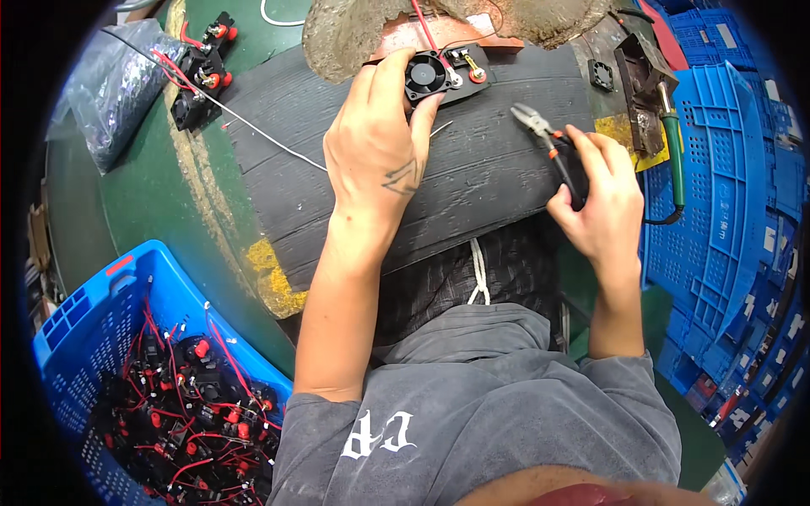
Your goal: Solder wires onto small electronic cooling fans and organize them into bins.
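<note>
Black fan (426, 76), green table (139, 207), blue crate (84, 354)

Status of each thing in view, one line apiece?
Held fan: gripped by left hand, face up
Cutters: in right hand, open or shut unclear
Second fan: lying flat, unheld
Iron: propped at stand, heat can't be told
Tub: open, heaped with wired parts
Bag: filled, sealing unclear

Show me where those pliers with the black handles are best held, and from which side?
Probably by the black handles of the pliers, coming from the near right. The handles slant down that way, while the metal nose points away to the upper left, so it should stay unobstructed.
</note>
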Demonstrator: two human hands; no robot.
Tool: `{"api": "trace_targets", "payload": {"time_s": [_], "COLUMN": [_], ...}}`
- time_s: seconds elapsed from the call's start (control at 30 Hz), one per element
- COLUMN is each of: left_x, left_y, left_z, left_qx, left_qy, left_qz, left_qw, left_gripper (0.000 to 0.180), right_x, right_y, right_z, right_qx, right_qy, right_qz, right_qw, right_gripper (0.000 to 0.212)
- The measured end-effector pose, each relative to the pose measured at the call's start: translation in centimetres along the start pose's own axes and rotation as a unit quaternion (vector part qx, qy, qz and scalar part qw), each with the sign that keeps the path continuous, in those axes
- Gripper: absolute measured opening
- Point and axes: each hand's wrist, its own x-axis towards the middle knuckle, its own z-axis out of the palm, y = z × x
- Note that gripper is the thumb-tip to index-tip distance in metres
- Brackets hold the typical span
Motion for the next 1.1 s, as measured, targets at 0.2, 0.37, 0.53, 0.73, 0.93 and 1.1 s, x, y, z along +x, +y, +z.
{"api": "trace_targets", "payload": {"time_s": [0.2, 0.37, 0.53, 0.73, 0.93, 1.1], "left_x": [0.0, 0.0, -0.1, 0.5, 0.2, 0.4], "left_y": [0.5, 1.1, 0.6, 0.8, 0.2, 0.3], "left_z": [0.0, -0.2, -0.2, -0.7, -1.1, -0.8], "left_qx": [0.042, 0.049, 0.044, 0.022, 0.039, 0.049], "left_qy": [0.002, -0.003, -0.005, -0.018, -0.046, -0.052], "left_qz": [-0.011, -0.023, -0.028, -0.05, -0.066, -0.045], "left_qw": [0.999, 0.999, 0.999, 0.998, 0.996, 0.996], "left_gripper": [0.046, 0.048, 0.053, 0.056, 0.057, 0.051], "right_x": [-0.9, -1.0, -1.8, -4.3, -3.4, -2.6], "right_y": [-0.6, -0.7, 0.5, 11.4, 20.2, 19.7], "right_z": [2.5, 3.0, 2.0, -6.0, -6.0, -4.6], "right_qx": [0.038, 0.039, 0.098, 0.108, -0.011, 0.023], "right_qy": [0.048, 0.085, 0.107, 0.38, 0.233, 0.153], "right_qz": [0.0, -0.045, -0.048, -0.037, -0.04, -0.096], "right_qw": [0.998, 0.995, 0.988, 0.918, 0.972, 0.983], "right_gripper": [0.069, 0.07, 0.06, 0.015, 0.039, 0.048]}}
